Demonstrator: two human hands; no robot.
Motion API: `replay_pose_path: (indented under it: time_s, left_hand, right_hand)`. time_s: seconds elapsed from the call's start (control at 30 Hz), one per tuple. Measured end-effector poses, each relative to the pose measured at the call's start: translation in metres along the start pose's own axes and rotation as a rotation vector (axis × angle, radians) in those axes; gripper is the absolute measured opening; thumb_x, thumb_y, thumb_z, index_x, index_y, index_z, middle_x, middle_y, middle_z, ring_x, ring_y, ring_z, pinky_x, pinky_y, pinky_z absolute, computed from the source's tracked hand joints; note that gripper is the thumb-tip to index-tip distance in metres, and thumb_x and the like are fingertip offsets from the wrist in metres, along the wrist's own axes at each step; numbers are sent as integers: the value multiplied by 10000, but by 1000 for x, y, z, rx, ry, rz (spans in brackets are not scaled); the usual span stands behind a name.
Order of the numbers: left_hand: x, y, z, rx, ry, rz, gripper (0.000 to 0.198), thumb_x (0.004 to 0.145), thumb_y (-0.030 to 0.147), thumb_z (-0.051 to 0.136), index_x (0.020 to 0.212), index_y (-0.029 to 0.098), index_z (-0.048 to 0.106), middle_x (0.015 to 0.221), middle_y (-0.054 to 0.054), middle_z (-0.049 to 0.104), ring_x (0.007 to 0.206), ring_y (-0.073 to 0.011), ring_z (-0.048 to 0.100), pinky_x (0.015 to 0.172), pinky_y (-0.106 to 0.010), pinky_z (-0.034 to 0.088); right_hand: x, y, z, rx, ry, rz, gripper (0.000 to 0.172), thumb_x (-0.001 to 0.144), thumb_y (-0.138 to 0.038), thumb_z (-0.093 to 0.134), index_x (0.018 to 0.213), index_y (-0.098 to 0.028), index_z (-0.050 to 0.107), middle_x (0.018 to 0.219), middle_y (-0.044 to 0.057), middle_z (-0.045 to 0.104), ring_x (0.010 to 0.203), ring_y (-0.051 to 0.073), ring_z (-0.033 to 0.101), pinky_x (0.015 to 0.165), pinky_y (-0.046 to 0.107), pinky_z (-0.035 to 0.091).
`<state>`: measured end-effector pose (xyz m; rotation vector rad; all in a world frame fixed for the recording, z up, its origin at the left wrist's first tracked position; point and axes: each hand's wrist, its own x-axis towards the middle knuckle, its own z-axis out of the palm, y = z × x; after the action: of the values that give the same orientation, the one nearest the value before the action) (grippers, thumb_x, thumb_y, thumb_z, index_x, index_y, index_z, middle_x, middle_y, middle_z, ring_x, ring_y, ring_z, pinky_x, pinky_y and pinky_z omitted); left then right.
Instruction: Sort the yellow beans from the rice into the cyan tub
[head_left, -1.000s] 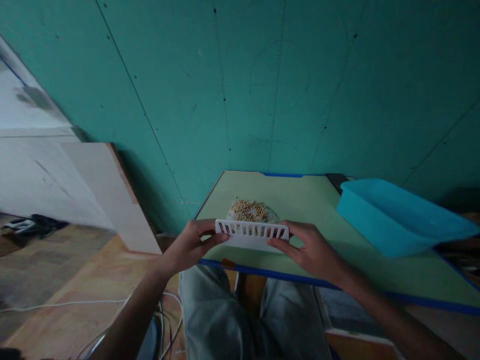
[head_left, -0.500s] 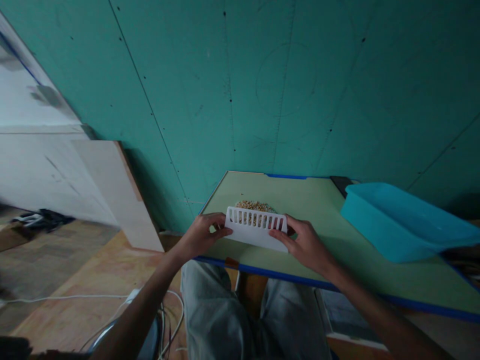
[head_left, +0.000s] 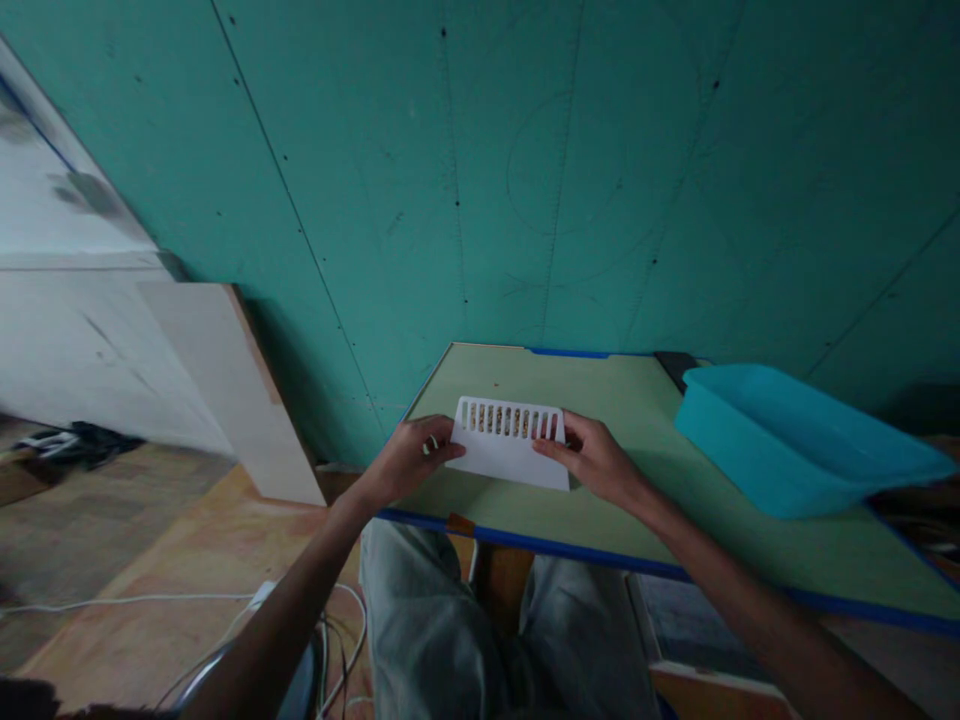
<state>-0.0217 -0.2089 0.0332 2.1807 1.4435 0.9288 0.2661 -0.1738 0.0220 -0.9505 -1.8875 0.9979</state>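
Between my hands is a white slotted plastic panel (head_left: 506,463), its row of upright slots along the top and a plain solid strip below. My left hand (head_left: 409,458) pinches its left end, thumb on the near face. At the right end my right hand (head_left: 601,462) grips it the same way, with the fingers behind. Through the slots shows a pile of small tan grains (head_left: 499,418) on the pale green board (head_left: 637,400); the panel hides most of the pile. Whether the panel's lower edge touches the board I cannot tell.
A turquoise plastic basin (head_left: 757,450) stands on the right of the board, with a dark flat object (head_left: 673,368) behind it. A green wall (head_left: 375,150) rises at the back. White cables (head_left: 364,610) lie at lower left, and a pale panel (head_left: 240,390) leans on the wall.
Both hands have moved the white panel slightly away from me, toward the wall. The grains that showed above its top edge are now behind it. The view has shifted a little.
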Motion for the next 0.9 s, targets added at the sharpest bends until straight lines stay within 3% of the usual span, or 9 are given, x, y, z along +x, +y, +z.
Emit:
replay_pose_path:
  time_s: [0.13, 0.3, 0.47, 0.6, 0.77, 0.9]
  left_hand:
    - [2, 5, -5, -9, -10, -17, 253, 839, 252, 686, 675, 178, 509, 676, 28, 538, 629, -95, 487, 620, -247, 391]
    - [-6, 34, -1, -114, 15, 51, 201, 876, 307, 692, 757, 172, 601, 747, 18, 603, 662, -86, 514, 619, -232, 410]
    - [-23, 64, 44, -151, 60, 148, 212, 909, 300, 663, 774, 176, 556, 753, 14, 586, 661, -79, 525, 606, -219, 405]
    - [-32, 71, 77, -146, 77, 143, 207, 911, 268, 653, 774, 182, 523, 757, 7, 591, 664, -86, 521, 614, -228, 393]
    - [-33, 66, 81, -117, 95, 130, 194, 918, 265, 629, 792, 188, 503, 758, 9, 578, 661, -91, 515, 604, -231, 386]
    - [-31, 60, 75, -73, 136, 139, 199, 903, 223, 626, 781, 191, 473, 744, 21, 558, 643, -85, 483, 590, -225, 360]
  right_hand:
    - [2, -3, -4, 64, -17, 33, 288, 817, -361, 730, 1033, -171, 703, 1007, 69, 784, 877, 220, 725, 729, 329, 567]
    - [-16, -23, -29, 117, -21, 45, 297, 822, -396, 755, 1030, -206, 659, 994, 50, 778, 887, 212, 737, 738, 315, 579]
    - [-46, -18, -67, -2, 8, 77, 438, 847, -413, 766, 1211, -265, 572, 995, 36, 772, 897, 216, 745, 749, 321, 592]
    - [-59, -2, -85, -97, -22, 116, 366, 875, -458, 740, 1142, -271, 572, 1017, 57, 773, 933, 241, 746, 783, 357, 602]
    - [-47, 3, -83, -139, -47, 71, 323, 864, -476, 749, 995, -246, 566, 988, 62, 762, 974, 255, 737, 813, 364, 591]
    - [-19, 6, -74, -60, -93, 16, 354, 872, -425, 744, 1106, -238, 555, 1039, 49, 742, 1010, 229, 722, 869, 356, 573]
